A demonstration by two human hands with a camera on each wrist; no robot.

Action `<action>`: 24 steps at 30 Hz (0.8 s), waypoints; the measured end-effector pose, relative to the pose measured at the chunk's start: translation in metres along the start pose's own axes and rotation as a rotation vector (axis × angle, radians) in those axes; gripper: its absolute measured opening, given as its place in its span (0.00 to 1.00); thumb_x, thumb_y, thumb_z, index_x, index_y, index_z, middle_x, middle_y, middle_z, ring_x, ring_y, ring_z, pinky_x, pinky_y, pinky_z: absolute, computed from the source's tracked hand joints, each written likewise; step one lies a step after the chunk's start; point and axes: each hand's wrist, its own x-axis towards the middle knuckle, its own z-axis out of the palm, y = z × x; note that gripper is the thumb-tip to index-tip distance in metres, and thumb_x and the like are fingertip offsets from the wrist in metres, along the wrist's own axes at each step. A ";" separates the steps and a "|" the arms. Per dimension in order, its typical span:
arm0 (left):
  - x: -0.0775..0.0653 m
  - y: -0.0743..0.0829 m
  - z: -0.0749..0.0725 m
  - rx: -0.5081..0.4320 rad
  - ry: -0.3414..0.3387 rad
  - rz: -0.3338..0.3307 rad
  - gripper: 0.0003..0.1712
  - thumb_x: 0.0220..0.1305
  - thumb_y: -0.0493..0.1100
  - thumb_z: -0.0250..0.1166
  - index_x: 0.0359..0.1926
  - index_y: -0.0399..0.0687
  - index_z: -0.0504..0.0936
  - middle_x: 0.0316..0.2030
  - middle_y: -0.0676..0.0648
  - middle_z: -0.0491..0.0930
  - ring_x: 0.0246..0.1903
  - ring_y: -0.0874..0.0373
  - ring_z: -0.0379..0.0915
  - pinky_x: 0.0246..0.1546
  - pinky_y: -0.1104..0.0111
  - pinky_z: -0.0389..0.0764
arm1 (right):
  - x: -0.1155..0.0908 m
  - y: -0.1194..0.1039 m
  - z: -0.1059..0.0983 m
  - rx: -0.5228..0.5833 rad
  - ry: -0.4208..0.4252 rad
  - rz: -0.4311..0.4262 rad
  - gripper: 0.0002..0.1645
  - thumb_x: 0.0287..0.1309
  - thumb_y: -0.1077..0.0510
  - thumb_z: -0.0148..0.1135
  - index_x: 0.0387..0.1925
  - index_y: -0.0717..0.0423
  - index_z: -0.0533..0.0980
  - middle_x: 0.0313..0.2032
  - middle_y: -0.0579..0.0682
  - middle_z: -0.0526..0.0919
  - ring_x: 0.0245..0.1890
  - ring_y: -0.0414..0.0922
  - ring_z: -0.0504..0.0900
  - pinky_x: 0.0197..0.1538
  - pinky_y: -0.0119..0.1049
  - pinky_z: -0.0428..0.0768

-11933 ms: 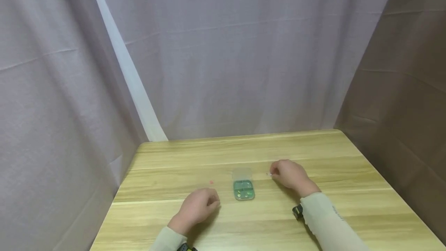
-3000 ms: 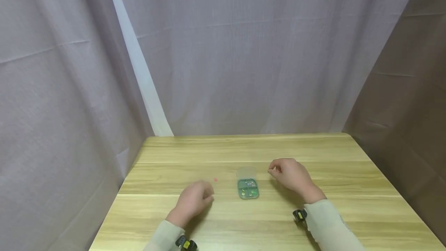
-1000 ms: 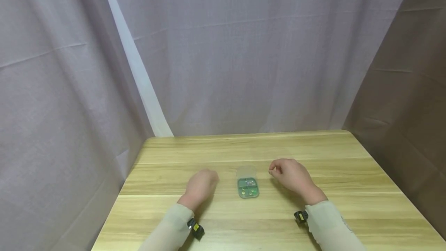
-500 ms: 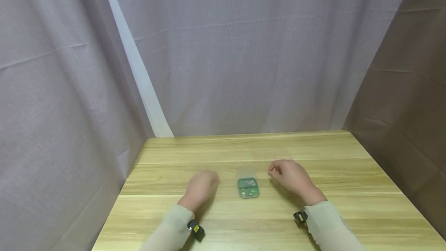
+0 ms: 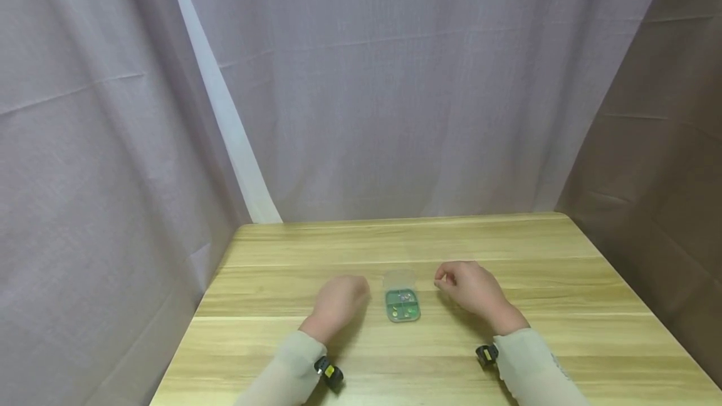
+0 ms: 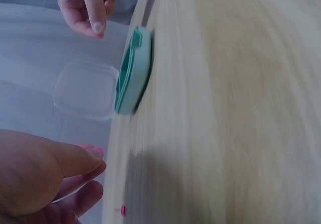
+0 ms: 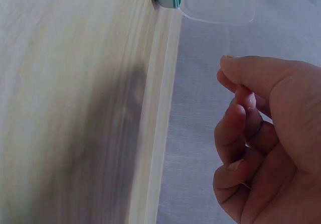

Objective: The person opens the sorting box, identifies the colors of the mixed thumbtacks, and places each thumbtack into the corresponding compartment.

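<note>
A small green pill box [image 5: 403, 314] with four compartments stands mid-table, its clear lid [image 5: 399, 279] raised at the back. Tiny yellow, green and pale pieces lie in several compartments. My left hand [image 5: 340, 301] is just left of the box, blurred in the head view. In the left wrist view its thumb and finger pinch a tiny pink piece [image 6: 100, 151]. Another pink piece [image 6: 123, 210] is on the table below; the hand hides both from the head camera. Right of the box hovers my right hand [image 5: 472, 287], fingers loosely curled, thumb against the index finger, nothing visible held.
The wooden table [image 5: 440, 362] ends at a grey curtain [image 5: 395, 111] behind, with a darker curtain [image 5: 648, 161] on the right. Black wrist devices with yellow patches sit at both sleeves.
Since the oldest frame, pale pieces near the right hand are gone and the back right compartment holds more. The left hand went forward over the pink spot, then lately right toward the box.
</note>
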 end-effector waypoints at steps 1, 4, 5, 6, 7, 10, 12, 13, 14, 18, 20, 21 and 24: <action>0.001 0.002 0.001 -0.002 0.003 0.009 0.07 0.76 0.43 0.69 0.37 0.54 0.87 0.33 0.56 0.87 0.36 0.57 0.84 0.43 0.59 0.87 | 0.000 0.000 0.000 0.001 0.000 0.001 0.04 0.72 0.53 0.73 0.37 0.43 0.87 0.20 0.37 0.73 0.19 0.38 0.68 0.24 0.36 0.69; 0.003 0.007 0.004 -0.009 0.005 0.029 0.05 0.75 0.43 0.70 0.40 0.53 0.90 0.37 0.55 0.90 0.40 0.56 0.86 0.47 0.59 0.87 | -0.001 0.000 -0.001 0.003 0.000 0.004 0.04 0.72 0.53 0.73 0.37 0.43 0.87 0.20 0.38 0.73 0.19 0.38 0.68 0.24 0.36 0.68; 0.003 0.009 0.005 -0.013 0.006 0.038 0.04 0.75 0.43 0.70 0.40 0.52 0.90 0.38 0.55 0.90 0.40 0.56 0.87 0.48 0.59 0.87 | -0.002 0.000 -0.001 0.004 0.000 0.006 0.04 0.73 0.53 0.72 0.38 0.43 0.87 0.20 0.38 0.72 0.19 0.38 0.68 0.24 0.36 0.68; 0.004 0.010 0.006 -0.015 0.008 0.045 0.04 0.75 0.44 0.70 0.41 0.52 0.91 0.38 0.55 0.90 0.41 0.56 0.87 0.49 0.59 0.87 | -0.002 0.000 -0.002 0.004 0.000 0.007 0.04 0.73 0.53 0.72 0.38 0.44 0.87 0.20 0.38 0.72 0.18 0.38 0.68 0.24 0.36 0.68; 0.004 0.012 0.008 -0.017 0.009 0.052 0.05 0.75 0.44 0.71 0.41 0.52 0.91 0.39 0.55 0.91 0.42 0.56 0.87 0.49 0.59 0.87 | -0.002 0.000 -0.003 0.004 0.000 0.008 0.04 0.73 0.53 0.72 0.38 0.44 0.88 0.20 0.38 0.72 0.18 0.38 0.68 0.23 0.36 0.68; 0.005 0.017 0.011 -0.026 0.008 0.065 0.05 0.76 0.46 0.71 0.42 0.53 0.91 0.40 0.56 0.91 0.42 0.58 0.87 0.50 0.61 0.87 | -0.004 0.000 -0.004 0.000 0.001 0.011 0.04 0.73 0.53 0.71 0.38 0.44 0.88 0.20 0.38 0.72 0.18 0.38 0.67 0.23 0.36 0.67; 0.006 0.020 0.011 -0.029 0.006 0.072 0.04 0.76 0.46 0.71 0.42 0.54 0.91 0.40 0.56 0.91 0.43 0.58 0.87 0.50 0.61 0.87 | -0.004 -0.001 -0.005 -0.002 0.003 0.011 0.04 0.73 0.53 0.72 0.38 0.44 0.87 0.20 0.38 0.72 0.18 0.38 0.67 0.23 0.36 0.67; 0.007 0.022 0.011 -0.030 0.004 0.074 0.04 0.76 0.46 0.71 0.43 0.54 0.92 0.41 0.56 0.91 0.43 0.59 0.87 0.50 0.62 0.87 | -0.005 -0.001 -0.005 -0.002 0.003 0.012 0.04 0.73 0.53 0.72 0.38 0.44 0.88 0.20 0.38 0.72 0.18 0.38 0.67 0.23 0.36 0.67; 0.007 0.023 0.011 -0.029 0.003 0.077 0.04 0.76 0.45 0.71 0.43 0.54 0.92 0.41 0.57 0.91 0.44 0.59 0.87 0.50 0.62 0.87 | -0.005 -0.001 -0.006 0.000 0.002 0.012 0.05 0.73 0.52 0.72 0.38 0.45 0.88 0.20 0.38 0.72 0.18 0.38 0.67 0.23 0.36 0.67; 0.010 0.027 0.012 -0.028 0.000 0.093 0.03 0.74 0.43 0.72 0.44 0.54 0.92 0.42 0.57 0.91 0.44 0.59 0.87 0.49 0.63 0.87 | -0.006 0.000 -0.005 0.008 -0.006 0.023 0.05 0.73 0.51 0.72 0.39 0.45 0.88 0.20 0.38 0.73 0.19 0.38 0.68 0.24 0.35 0.68; 0.012 0.029 0.012 -0.026 -0.001 0.100 0.03 0.74 0.42 0.73 0.44 0.54 0.92 0.41 0.57 0.91 0.43 0.60 0.87 0.49 0.64 0.87 | -0.006 0.000 -0.005 0.007 -0.012 0.030 0.04 0.72 0.51 0.73 0.39 0.44 0.88 0.21 0.38 0.73 0.19 0.38 0.68 0.25 0.36 0.69; 0.013 0.029 0.013 -0.028 -0.002 0.104 0.02 0.73 0.42 0.73 0.43 0.54 0.92 0.40 0.58 0.91 0.42 0.61 0.87 0.48 0.64 0.87 | -0.006 0.001 -0.005 0.005 -0.015 0.033 0.03 0.72 0.51 0.73 0.40 0.44 0.88 0.21 0.37 0.73 0.20 0.38 0.69 0.25 0.36 0.70; 0.016 0.032 0.015 -0.026 -0.003 0.112 0.02 0.73 0.42 0.73 0.43 0.54 0.92 0.39 0.59 0.90 0.41 0.62 0.86 0.47 0.65 0.87 | -0.007 0.001 -0.005 0.000 -0.014 0.036 0.04 0.73 0.52 0.72 0.39 0.44 0.88 0.21 0.38 0.74 0.20 0.38 0.69 0.26 0.36 0.70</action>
